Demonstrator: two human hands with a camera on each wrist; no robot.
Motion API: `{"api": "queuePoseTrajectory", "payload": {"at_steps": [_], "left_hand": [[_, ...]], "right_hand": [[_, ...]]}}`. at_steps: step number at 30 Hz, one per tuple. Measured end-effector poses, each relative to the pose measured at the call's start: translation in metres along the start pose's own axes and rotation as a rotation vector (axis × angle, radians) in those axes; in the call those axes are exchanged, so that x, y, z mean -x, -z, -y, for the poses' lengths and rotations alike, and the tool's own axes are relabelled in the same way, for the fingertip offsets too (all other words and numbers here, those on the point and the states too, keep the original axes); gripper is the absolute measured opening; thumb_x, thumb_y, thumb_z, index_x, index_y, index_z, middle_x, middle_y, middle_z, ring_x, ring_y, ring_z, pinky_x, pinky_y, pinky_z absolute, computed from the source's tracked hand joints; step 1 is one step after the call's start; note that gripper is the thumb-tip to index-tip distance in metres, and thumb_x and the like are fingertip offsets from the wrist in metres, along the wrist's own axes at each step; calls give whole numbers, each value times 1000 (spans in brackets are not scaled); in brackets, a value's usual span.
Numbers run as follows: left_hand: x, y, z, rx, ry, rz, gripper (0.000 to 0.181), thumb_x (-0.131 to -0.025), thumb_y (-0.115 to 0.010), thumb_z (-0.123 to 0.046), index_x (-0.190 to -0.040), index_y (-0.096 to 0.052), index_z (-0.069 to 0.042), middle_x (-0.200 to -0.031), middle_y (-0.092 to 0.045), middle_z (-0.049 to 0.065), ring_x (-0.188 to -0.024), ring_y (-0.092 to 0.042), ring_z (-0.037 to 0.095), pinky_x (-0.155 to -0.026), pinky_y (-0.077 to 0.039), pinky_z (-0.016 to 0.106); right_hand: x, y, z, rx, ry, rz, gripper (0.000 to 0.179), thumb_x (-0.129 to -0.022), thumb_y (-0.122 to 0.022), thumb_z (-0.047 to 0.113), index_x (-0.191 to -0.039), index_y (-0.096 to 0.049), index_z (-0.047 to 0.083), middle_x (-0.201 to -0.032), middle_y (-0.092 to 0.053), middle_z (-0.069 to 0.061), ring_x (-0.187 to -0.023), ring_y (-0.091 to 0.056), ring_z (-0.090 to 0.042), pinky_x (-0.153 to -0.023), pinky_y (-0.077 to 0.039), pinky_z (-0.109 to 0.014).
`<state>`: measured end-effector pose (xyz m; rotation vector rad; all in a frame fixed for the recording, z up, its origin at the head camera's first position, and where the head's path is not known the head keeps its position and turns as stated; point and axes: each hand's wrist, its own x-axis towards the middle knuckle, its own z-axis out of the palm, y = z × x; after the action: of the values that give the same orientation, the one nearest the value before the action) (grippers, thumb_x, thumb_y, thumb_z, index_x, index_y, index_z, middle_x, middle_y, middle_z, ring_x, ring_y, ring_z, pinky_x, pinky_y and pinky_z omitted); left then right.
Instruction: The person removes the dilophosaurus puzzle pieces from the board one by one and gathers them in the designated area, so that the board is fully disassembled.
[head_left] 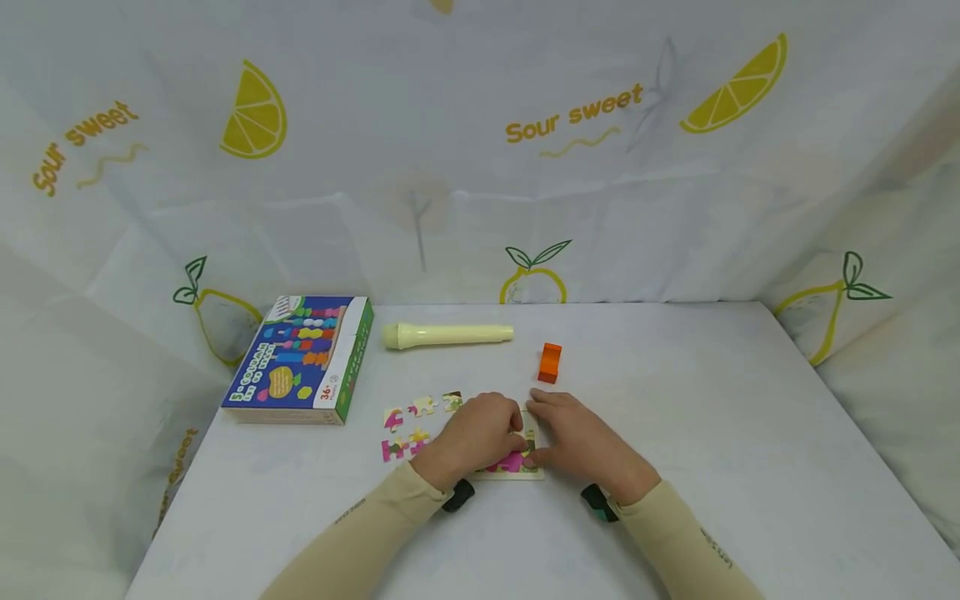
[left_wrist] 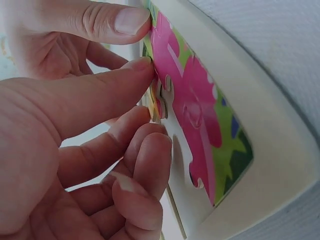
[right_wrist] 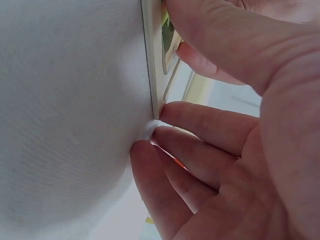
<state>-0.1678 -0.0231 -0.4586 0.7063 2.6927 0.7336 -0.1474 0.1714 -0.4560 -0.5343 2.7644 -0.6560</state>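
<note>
A jigsaw puzzle board (head_left: 517, 477) with a pale frame lies on the table under both hands. Pink and green pieces (left_wrist: 200, 107) fill one side of its recess, while bare board shows beside them. My left hand (head_left: 480, 429) pinches a small yellow-edged puzzle piece (left_wrist: 157, 104) between thumb and index finger at the recess; its other fingers are curled. From the right, my right hand (head_left: 581, 433) steadies the board, thumb on the pieces and extended fingers along its edge and the table. Left of the board lie several loose puzzle pieces (head_left: 393, 418); the left hand partly hides the board.
A blue and green toy box (head_left: 300, 358) stands at the back left. Behind the loose pieces lies a pale yellow toy microphone (head_left: 450, 335). An orange block (head_left: 550, 363) sits beyond the right hand. A lemon-print cloth (head_left: 450, 225) hangs along the table's back edge.
</note>
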Motion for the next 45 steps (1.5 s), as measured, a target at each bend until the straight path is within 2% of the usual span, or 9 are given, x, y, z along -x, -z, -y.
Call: {"api": "queuePoseTrajectory", "payload": {"at_steps": [11,27,33,36,41,45], "left_hand": [[1,0,-2,50,30,-28,15,-93,-86,-22,-89,-75,-13,-80,-70,-7,-68,-56,7,-63,-48,22],[0,2,-2,81,21,-42,14,-97,-81,-16,-86,-75,-13,-77,-68,-8,-66,-55,7,-63,-48,21],[0,5,-1,156,16,-17,8,-99,-80,-15,-93,-75,-12,-78,-69,-8,-63,-55,6,-61,-48,21],[-1,8,3,215,1,6,4,-100,-78,-15,-98,-76,-12,-79,-69,-8,-64,-56,5,-62,-48,21],[-2,18,14,260,-33,37,8,-101,-76,-18,-93,-78,-18,-81,-70,-10,-71,-59,6,-69,-50,23],[7,32,28,260,2,30,9,-102,-76,-21,-93,-77,-21,-83,-73,-10,-77,-63,9,-75,-52,27]], "right_hand": [[0,2,1,7,2,0,77,-83,-95,28,-146,-63,-3,-162,-54,-20,-151,-49,-42,-123,-43,-55],[0,0,1,10,11,-10,74,-85,-94,27,-146,-64,-2,-162,-54,-19,-152,-49,-40,-122,-44,-53],[-1,1,0,22,7,-8,74,-85,-94,28,-146,-64,-1,-163,-53,-20,-152,-49,-41,-123,-43,-54],[-2,1,-1,23,-8,-4,73,-86,-93,28,-147,-64,1,-164,-52,-19,-153,-47,-40,-123,-43,-54],[-2,1,0,15,-20,6,77,-86,-93,30,-149,-61,0,-165,-51,-18,-154,-46,-41,-124,-42,-55],[-3,0,1,24,-38,20,80,-85,-94,32,-151,-60,0,-167,-50,-17,-155,-46,-39,-124,-42,-53]]}}
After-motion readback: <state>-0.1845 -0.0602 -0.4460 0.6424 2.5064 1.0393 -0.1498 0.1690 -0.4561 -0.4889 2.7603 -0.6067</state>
